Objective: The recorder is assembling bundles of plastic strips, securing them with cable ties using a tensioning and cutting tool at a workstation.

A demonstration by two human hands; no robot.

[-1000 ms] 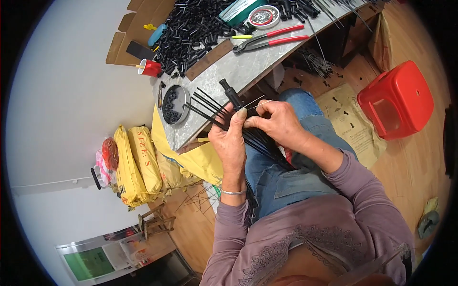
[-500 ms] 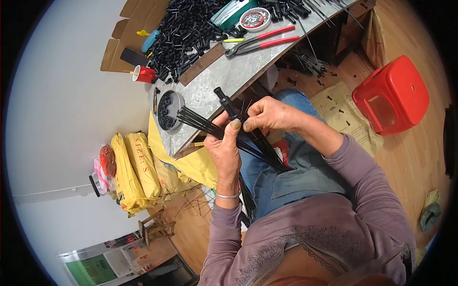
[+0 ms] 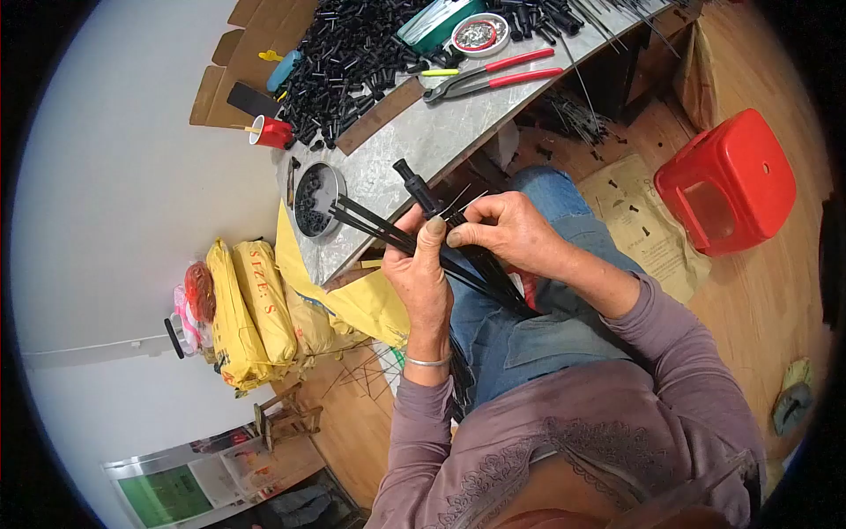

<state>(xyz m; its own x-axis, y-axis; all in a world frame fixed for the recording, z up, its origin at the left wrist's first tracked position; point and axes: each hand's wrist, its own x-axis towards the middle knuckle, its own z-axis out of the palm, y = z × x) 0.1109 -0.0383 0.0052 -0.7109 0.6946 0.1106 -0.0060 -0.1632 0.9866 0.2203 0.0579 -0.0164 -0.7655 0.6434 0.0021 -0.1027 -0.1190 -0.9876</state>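
Note:
Above my lap, my left hand point(image 3: 421, 286) grips a ribbed black plastic tube point(image 3: 414, 185) between thumb and fingers. The same hand also has a bundle of thin black rods point(image 3: 374, 227) crossing its palm and jutting out to the left. My right hand point(image 3: 515, 234) is pinched with thumb and index finger beside the tube's lower end. Slim light-coloured tips point(image 3: 467, 199) stick out around its fingertips, seemingly rod or wire ends. More black rods point(image 3: 498, 280) run from between the hands down onto my jeans. What exactly the right fingertips hold is hidden.
The grey table point(image 3: 370, 163) ahead bears a heap of black plastic tubes point(image 3: 344, 66), red-handled pliers point(image 3: 493, 75), a round tin point(image 3: 317, 201) of small black pieces and a red cup point(image 3: 271, 132). A red stool point(image 3: 736, 181) stands right; yellow sacks point(image 3: 251, 313) lie left.
My right hand has shifted slightly, its fingers lower and more bent, and pale thin tips now show above it. The left hand keeps its hold on the tube and rods.

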